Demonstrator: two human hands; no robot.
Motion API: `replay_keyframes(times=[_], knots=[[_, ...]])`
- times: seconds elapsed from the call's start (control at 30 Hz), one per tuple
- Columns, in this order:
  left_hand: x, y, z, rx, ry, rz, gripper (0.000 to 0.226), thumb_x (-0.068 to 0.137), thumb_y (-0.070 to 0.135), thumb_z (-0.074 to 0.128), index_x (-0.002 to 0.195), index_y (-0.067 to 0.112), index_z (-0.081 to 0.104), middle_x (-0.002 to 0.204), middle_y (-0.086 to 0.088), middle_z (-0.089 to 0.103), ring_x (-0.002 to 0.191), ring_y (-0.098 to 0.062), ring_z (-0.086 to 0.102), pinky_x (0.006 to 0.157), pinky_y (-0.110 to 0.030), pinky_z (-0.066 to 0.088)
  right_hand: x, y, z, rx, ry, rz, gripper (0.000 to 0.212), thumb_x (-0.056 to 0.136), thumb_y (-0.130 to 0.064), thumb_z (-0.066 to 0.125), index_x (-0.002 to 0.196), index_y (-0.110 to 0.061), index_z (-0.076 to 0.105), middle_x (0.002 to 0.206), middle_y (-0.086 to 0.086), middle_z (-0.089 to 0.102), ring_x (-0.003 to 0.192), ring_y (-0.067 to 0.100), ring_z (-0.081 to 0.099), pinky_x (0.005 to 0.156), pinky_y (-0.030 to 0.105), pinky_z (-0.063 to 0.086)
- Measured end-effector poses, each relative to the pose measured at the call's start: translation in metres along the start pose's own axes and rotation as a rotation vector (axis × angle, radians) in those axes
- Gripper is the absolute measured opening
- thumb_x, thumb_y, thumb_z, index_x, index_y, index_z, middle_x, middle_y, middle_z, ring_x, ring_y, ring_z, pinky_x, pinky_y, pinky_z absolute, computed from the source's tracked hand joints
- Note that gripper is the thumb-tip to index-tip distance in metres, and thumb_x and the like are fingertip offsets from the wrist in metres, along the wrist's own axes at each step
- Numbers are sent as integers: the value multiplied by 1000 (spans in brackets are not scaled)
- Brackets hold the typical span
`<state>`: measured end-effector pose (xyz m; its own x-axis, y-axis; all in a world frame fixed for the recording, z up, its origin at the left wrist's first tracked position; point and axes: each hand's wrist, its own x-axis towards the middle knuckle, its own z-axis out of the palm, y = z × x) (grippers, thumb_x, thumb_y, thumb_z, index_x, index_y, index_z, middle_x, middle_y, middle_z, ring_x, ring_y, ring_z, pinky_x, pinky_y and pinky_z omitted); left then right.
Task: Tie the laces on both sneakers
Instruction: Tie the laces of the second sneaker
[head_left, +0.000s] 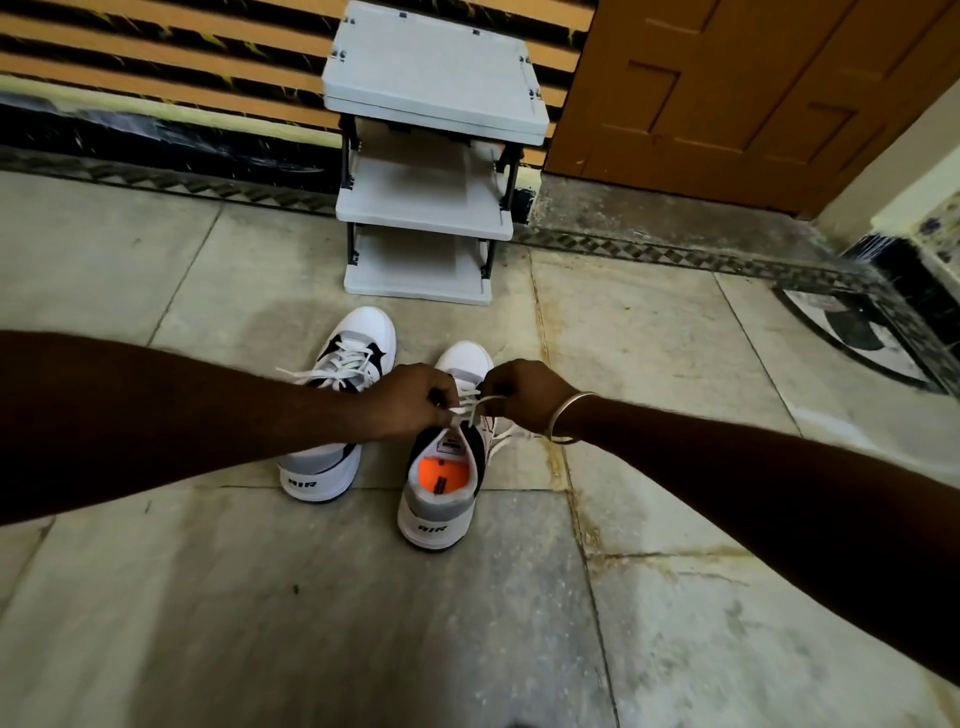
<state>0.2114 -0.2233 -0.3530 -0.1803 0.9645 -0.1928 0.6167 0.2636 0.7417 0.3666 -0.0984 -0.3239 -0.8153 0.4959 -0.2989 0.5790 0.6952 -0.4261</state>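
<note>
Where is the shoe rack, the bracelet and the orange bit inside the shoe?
shoe rack (423, 205): head view, middle shelf.
bracelet (570, 415): head view, band on wrist.
orange insole (441, 475): head view, heel area.

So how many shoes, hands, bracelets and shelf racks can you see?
Sneakers: 2, the left sneaker and the right sneaker
Hands: 2, the left hand and the right hand
Bracelet: 1
Shelf rack: 1
Total: 6

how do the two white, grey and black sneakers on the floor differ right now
The left white, grey and black sneaker is untouched, while both hands, left hand and right hand, pinch the white laces of the right sneaker. The left sneaker sits farther forward, its opening hidden by the forearm; the right sneaker's orange insole shows. Both read AIR at the heel and point toward the grey shoe rack.
</note>
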Motion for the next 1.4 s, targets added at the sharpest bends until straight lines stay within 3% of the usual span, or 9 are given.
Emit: replay_keyframes(times=[0.23,0.43,0.6,0.7,0.9,1.07,1.23,1.33,1.4], knots=[[4,17,-9,-224,-45,-81,15,88,5,69,80,17,66,77,-4,66,78,-24,62,71,-31,48,0,-17,-13,-108,332,-147,13,87,-28,64,95,-20,70,100,5,48,91,16,49,80,28,45],[1,36,-13,-377,-162,-146,14,86,10,73,96,1,70,72,-3,72,59,-10,63,55,-21,48,-9,-26,-11,251,264,9,15,87,-9,60,102,-11,62,77,2,70,59,11,60,59,20,47],[-2,38,-19,-461,-145,-205,9,91,9,65,84,6,66,65,-2,69,61,-12,65,60,-24,51,-14,-28,-6,639,79,116,28,87,-11,60,113,-14,52,81,12,68,76,26,62,81,49,57],[-3,41,-23,-460,-131,-208,13,94,13,61,82,11,66,73,-6,71,66,-15,67,62,-26,53,-19,-32,-6,746,-35,115,35,77,-17,60,111,-21,52,82,9,65,80,27,61,77,47,53],[-4,39,-32,-483,-11,-191,12,92,11,60,90,3,69,79,-17,69,69,-24,62,59,-26,49,-16,-34,-1,418,16,34,56,79,-8,74,127,-18,46,95,17,68,80,30,64,81,49,56],[-2,48,-44,-428,147,-138,15,89,10,59,82,4,71,88,-19,75,75,-21,71,66,-29,53,-15,-35,-2,364,98,64,66,81,-7,73,130,-17,30,93,28,69,60,27,58,67,46,56],[11,57,-67,-403,366,-171,19,92,16,61,87,-1,67,81,-18,71,67,-24,67,51,-25,52,-14,-36,-4,378,154,71,35,82,-8,68,105,-13,42,83,20,71,53,23,55,60,37,52],[12,51,-72,-339,300,-329,29,96,29,61,89,1,61,74,-14,67,53,-24,60,42,-23,47,-12,-37,-7,366,113,78,9,86,-8,66,84,-13,58,81,14,72,53,19,56,60,32,50],[8,43,-69,-66,243,-257,28,94,26,63,90,-1,64,77,-13,71,61,-28,67,53,-29,53,-12,-37,-8,382,79,87,4,89,-9,64,85,-9,64,74,9,71,53,20,57,54,26,49]])
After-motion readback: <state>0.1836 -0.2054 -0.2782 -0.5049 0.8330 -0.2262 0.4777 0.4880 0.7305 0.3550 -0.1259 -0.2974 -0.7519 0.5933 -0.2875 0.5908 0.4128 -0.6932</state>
